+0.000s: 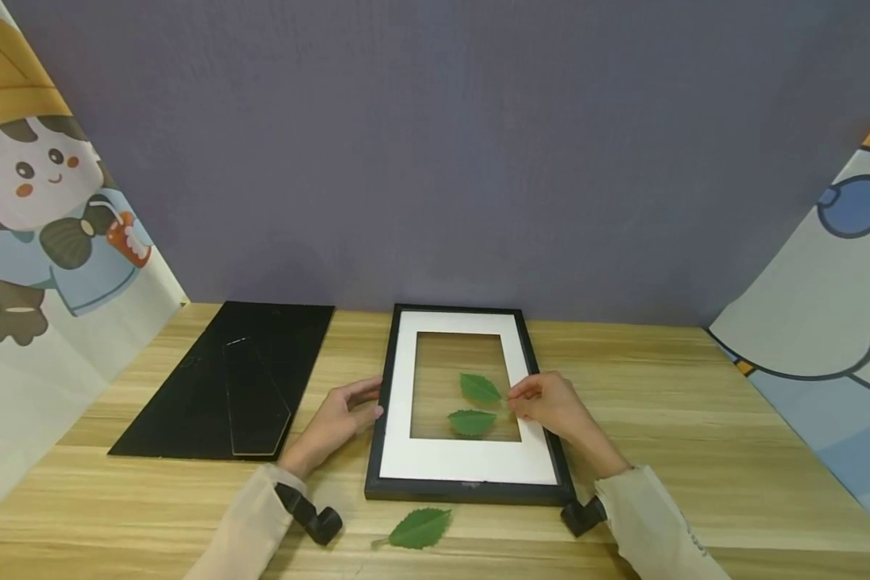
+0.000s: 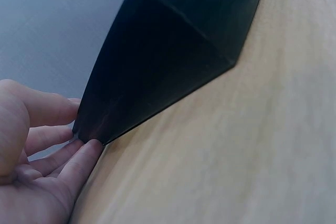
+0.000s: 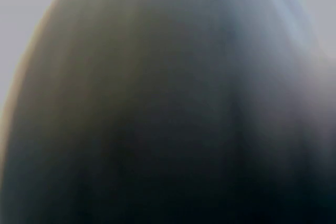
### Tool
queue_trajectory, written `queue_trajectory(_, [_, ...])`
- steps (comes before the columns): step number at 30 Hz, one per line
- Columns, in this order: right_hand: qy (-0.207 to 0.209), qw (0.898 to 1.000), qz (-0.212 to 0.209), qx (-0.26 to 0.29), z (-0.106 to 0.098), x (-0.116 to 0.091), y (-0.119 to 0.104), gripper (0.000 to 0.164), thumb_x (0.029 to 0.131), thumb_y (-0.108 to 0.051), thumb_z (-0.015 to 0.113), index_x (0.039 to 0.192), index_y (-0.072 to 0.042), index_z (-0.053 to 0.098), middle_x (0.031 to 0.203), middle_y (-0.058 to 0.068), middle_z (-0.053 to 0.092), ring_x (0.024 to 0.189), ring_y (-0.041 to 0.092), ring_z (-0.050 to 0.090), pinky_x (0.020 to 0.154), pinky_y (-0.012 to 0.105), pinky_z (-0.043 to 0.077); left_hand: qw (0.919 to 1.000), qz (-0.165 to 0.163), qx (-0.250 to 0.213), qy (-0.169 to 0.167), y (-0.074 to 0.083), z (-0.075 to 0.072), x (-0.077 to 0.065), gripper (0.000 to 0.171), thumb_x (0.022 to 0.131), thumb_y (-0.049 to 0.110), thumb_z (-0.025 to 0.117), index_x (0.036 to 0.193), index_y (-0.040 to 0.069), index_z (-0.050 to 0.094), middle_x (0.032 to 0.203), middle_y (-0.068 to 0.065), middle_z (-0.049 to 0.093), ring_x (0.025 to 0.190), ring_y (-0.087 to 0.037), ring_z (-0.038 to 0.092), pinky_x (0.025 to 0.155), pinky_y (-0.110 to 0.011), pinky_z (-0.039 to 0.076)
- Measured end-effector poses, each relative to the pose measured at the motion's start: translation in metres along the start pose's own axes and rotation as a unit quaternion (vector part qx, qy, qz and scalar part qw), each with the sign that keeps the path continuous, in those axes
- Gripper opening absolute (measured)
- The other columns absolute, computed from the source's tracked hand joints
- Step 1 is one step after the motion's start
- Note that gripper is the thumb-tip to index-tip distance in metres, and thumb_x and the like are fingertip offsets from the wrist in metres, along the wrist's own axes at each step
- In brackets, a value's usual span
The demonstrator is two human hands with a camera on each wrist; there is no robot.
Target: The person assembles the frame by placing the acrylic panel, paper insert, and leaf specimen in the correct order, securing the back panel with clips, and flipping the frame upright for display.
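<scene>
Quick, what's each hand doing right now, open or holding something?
Left hand: open, touching the left side of the black frame.
Right hand: closed, apparently pinching the right end of the farther leaf.

We see a wood-grain table across the near part, and at its far edge a plain purple-grey backdrop. On the left we have a printed panel with a cartoon figure in a yellow hat, a dark bow and a red drink. On the right, we find another panel, mostly white, with a blue oval and black curved lines.
</scene>
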State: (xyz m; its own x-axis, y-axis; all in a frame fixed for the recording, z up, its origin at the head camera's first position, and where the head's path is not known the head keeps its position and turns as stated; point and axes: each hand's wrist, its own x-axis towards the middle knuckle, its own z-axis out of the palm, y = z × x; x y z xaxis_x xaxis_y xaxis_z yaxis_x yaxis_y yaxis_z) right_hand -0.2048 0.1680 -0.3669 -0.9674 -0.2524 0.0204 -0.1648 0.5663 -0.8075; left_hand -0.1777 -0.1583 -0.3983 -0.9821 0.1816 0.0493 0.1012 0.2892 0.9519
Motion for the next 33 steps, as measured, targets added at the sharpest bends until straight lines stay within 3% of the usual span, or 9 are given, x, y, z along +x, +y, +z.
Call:
queue_trajectory(7, [0.001, 1.0, -0.002, 0.002, 0.0, 0.0, -0.001, 0.014, 0.084, -0.003, 0.067, 0.093, 0.008, 0.068, 0.077, 0.01, 0.068, 0.064, 0.011, 0.061, 0.059, 0.023, 0.053, 1.0, 0.005, 0.006, -0.001, 0.0, 0.0, -0.001, 0.051, 0.089, 0.002, 0.06, 0.137, -0.008, 0.045, 0.133, -0.027, 0.053, 0.124, -0.039, 0.05, 0.094, -0.026, 0.049])
queue_trajectory(15, [-0.005, 1.0, -0.001, 0.012, -0.003, -0.003, -0.004, 0.016, 0.086, -0.001, 0.063, 0.096, 0.01, 0.067, 0.08, 0.015, 0.07, 0.066, 0.012, 0.063, 0.062, 0.026, 0.055, 1.0, 0.005, 0.005, -0.001, 0.002, -0.001, -0.001, 0.051, 0.089, 0.003, 0.06, 0.137, -0.008, 0.045, 0.132, -0.027, 0.053, 0.124, -0.038, 0.05, 0.097, -0.032, 0.048])
queue_trajectory(25, [-0.003, 1.0, 0.002, -0.009, -0.009, -0.008, -0.007, 0.015, 0.088, -0.004, 0.062, 0.096, 0.007, 0.068, 0.077, 0.01, 0.069, 0.066, 0.013, 0.061, 0.059, 0.026, 0.052, 0.9999, 0.01, 0.003, -0.006, 0.003, -0.002, -0.001, 0.051, 0.09, 0.003, 0.06, 0.137, -0.009, 0.043, 0.133, -0.028, 0.052, 0.125, -0.039, 0.049, 0.098, -0.036, 0.048])
queue_trajectory(33, [-0.006, 1.0, -0.004, -0.019, -0.011, -0.018, -0.012, 0.013, 0.088, -0.005, 0.063, 0.093, 0.006, 0.068, 0.072, 0.007, 0.066, 0.063, 0.012, 0.059, 0.056, 0.025, 0.051, 1.0, 0.001, 0.007, -0.002, 0.002, -0.001, 0.0, 0.05, 0.09, 0.003, 0.06, 0.137, -0.007, 0.044, 0.132, -0.027, 0.053, 0.124, -0.038, 0.05, 0.096, -0.031, 0.049])
